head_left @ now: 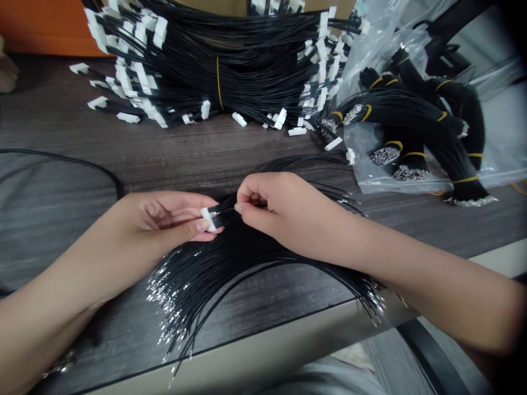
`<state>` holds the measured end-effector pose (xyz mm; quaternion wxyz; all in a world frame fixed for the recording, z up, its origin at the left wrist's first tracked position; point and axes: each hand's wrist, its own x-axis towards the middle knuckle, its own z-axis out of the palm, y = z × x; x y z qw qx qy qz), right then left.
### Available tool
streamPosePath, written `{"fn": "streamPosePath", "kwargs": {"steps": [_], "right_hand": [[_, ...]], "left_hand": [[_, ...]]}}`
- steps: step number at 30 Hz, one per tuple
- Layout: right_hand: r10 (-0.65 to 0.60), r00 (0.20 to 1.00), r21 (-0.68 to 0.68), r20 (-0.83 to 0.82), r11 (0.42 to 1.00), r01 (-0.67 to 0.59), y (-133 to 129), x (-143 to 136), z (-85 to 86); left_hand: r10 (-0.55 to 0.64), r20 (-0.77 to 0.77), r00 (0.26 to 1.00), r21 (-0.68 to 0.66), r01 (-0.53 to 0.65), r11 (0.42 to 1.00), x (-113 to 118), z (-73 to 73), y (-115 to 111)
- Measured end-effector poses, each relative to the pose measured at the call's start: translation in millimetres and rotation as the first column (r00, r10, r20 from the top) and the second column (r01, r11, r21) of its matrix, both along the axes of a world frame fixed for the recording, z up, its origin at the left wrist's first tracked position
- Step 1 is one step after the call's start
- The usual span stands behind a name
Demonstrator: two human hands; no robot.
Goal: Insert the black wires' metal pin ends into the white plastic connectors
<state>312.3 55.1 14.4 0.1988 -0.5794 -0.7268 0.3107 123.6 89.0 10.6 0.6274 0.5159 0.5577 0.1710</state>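
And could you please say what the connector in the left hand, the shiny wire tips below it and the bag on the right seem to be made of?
The connector looks like plastic, probably matte, going by its opaque white. The wire tips are probably metal with a bright finish, since they glint silver. The bag seems thin, glossy plastic film, being see-through and creased.

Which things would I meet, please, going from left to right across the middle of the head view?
Black cable, left hand, white connector, right hand, yellow-banded black wire bundles.
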Motion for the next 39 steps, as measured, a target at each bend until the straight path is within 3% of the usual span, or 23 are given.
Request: {"fn": "streamPosePath", "kwargs": {"steps": [7,32,39], "right_hand": [[-0.007,0.999,0.013,0.044,1.000,0.006,-2,-1,2.0],[-0.018,0.999,0.017,0.044,1.000,0.017,-5,-8,-2.5],[-0.044,0.999,0.029,0.015,0.999,0.043,-5,-11,-5.6]], "left_hand": [[-0.062,0.015,0.998,0.035,0.062,0.997,0,-3.2,1],[-0.055,-0.024,0.998,0.071,0.057,0.996,1,-3.2,0],[-0.091,-0.001,0.996,0.137,0.090,0.986,-1,-4.1,-2]]}}
